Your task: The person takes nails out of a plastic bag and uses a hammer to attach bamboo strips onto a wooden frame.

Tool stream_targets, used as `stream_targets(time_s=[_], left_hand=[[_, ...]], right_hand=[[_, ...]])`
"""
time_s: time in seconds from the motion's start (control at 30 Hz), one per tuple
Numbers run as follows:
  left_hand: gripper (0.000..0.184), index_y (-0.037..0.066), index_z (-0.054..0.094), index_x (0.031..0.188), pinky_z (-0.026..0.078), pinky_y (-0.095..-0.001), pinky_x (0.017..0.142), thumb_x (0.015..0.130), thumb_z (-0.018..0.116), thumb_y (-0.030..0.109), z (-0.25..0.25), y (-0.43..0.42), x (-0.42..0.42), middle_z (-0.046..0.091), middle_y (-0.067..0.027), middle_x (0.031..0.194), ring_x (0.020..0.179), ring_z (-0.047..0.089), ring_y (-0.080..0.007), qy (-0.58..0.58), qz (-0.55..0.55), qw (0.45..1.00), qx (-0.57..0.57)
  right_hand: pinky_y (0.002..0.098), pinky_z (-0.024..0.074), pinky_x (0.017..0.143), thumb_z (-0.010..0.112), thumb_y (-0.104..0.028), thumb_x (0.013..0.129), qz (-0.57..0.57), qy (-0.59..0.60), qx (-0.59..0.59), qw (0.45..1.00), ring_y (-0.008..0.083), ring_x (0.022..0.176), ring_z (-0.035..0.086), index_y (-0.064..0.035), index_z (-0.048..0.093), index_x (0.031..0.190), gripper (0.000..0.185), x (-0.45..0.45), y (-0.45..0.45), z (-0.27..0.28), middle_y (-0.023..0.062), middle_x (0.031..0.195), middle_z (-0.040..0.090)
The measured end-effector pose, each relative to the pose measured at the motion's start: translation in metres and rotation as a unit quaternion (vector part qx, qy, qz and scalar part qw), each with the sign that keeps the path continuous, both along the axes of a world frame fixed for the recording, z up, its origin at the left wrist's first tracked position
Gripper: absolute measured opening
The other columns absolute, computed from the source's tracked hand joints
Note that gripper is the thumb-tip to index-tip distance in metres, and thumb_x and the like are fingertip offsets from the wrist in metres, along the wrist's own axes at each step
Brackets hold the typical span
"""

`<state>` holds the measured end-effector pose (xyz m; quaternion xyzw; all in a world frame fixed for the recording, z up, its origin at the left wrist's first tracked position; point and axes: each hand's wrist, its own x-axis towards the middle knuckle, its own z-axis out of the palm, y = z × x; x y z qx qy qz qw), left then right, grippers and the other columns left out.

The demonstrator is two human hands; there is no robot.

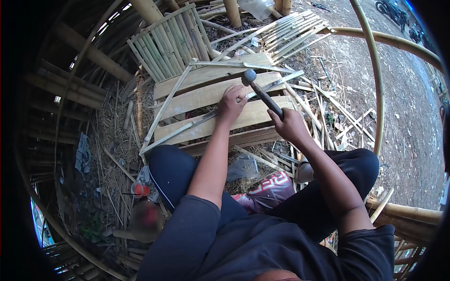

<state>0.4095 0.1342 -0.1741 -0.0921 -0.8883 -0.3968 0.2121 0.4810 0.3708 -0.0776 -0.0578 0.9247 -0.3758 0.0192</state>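
My right hand [289, 124] is wrapped round the dark handle of a hammer [266, 98]. The hammer's rounded head is raised close to the fingertips of my left hand [231, 101]. Those fingers are pinched together over a bamboo strip [187, 127]; whatever they hold is too small to make out. That strip runs slantwise across a low bench of wooden planks [206, 97], with gaps between the boards. Other thin strips [165, 104] join it at the corners, forming a frame that lies on the planks.
A slatted bamboo panel [174, 43] leans behind the bench. Another slatted piece [293, 32] lies at the back right. Bamboo offcuts [349, 112] litter the ground. Curved bamboo poles [375, 70] rise at the right. A red cup [140, 189] stands by my left knee.
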Motion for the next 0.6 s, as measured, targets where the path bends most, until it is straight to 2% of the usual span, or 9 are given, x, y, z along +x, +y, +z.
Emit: stream_targets(time_s=[0.1,0.2,0.3,0.5,0.6], left_hand=[[0.016,0.004,0.068,0.079,0.052,-0.0402,0.101,0.085,0.078,0.014,0.000,0.001,-0.003,0.071,-0.0092,0.123,0.128,0.061,-0.0317,0.033,-0.004,0.999,0.001],[0.017,0.004,0.065,0.078,0.053,-0.0414,0.096,0.084,0.079,0.012,0.005,-0.002,-0.004,0.072,-0.0101,0.113,0.121,0.063,-0.0336,-0.069,-0.034,0.997,0.027],[0.019,0.004,0.063,0.076,0.053,-0.0423,0.093,0.082,0.080,0.009,0.003,0.000,-0.006,0.071,-0.0101,0.105,0.117,0.064,-0.0350,-0.004,-0.029,0.998,0.058],[0.016,0.005,0.070,0.085,0.053,-0.0419,0.092,0.078,0.083,0.010,-0.003,-0.002,-0.009,0.072,-0.0102,0.103,0.116,0.065,-0.0327,-0.025,-0.024,0.999,0.025],[0.016,0.004,0.072,0.088,0.054,-0.0400,0.095,0.078,0.084,0.010,0.002,-0.003,-0.008,0.073,-0.0105,0.103,0.115,0.066,-0.0325,0.021,-0.038,0.999,-0.003]], right_hand=[[0.0529,0.0549,0.072,0.063,-0.050,0.097,0.025,-0.059,0.061,0.996,0.0479,0.074,0.069,0.0078,0.070,0.080,0.060,0.000,-0.003,-0.005,0.0305,0.072,0.067],[0.0532,0.0551,0.074,0.063,-0.049,0.098,0.049,-0.092,0.096,0.990,0.0477,0.076,0.069,0.0074,0.070,0.081,0.060,0.001,-0.005,-0.005,0.0308,0.075,0.067],[0.0543,0.0550,0.075,0.062,-0.048,0.098,0.040,-0.088,0.070,0.993,0.0478,0.078,0.070,0.0077,0.071,0.082,0.059,0.004,-0.006,0.004,0.0314,0.076,0.068],[0.0542,0.0553,0.074,0.063,-0.050,0.097,0.043,-0.086,0.091,0.991,0.0484,0.077,0.070,0.0075,0.071,0.080,0.060,-0.001,-0.007,-0.009,0.0322,0.076,0.067],[0.0539,0.0555,0.074,0.063,-0.050,0.097,0.035,-0.097,0.091,0.990,0.0483,0.077,0.070,0.0074,0.071,0.079,0.061,-0.002,-0.006,-0.011,0.0321,0.076,0.068]])
